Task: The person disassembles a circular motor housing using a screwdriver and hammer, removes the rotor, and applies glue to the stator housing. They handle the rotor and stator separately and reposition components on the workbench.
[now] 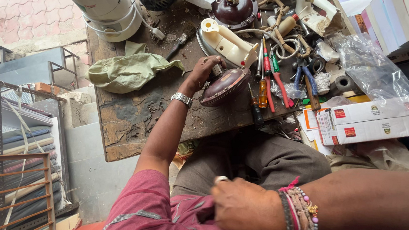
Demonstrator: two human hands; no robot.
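Worn and scarred, a dark wooden workbench [128, 120] is seen from above, crowded with parts and tools at its far half. A crumpled green cloth [127, 70] is spread across its left side. At the right edge two long white cartons [379, 122] are stacked, each marked with small red square labels [350, 132] near the ends, and a clear plastic bag [373, 68] is laid over them. A cream iron housing [223, 41] lies beyond the maroon iron shell [227, 85], which sits mid-bench and is clasped at its rear end by the left hand [203, 72], fingers wrapped over it. It appears to be steadied for inspection; any turning of it would call for clearance from the screwdrivers [265, 83] lying just beside it. The right hand [244, 207] is curled shut against the pink shirt [151, 206]; whether anything is held there cannot be told.
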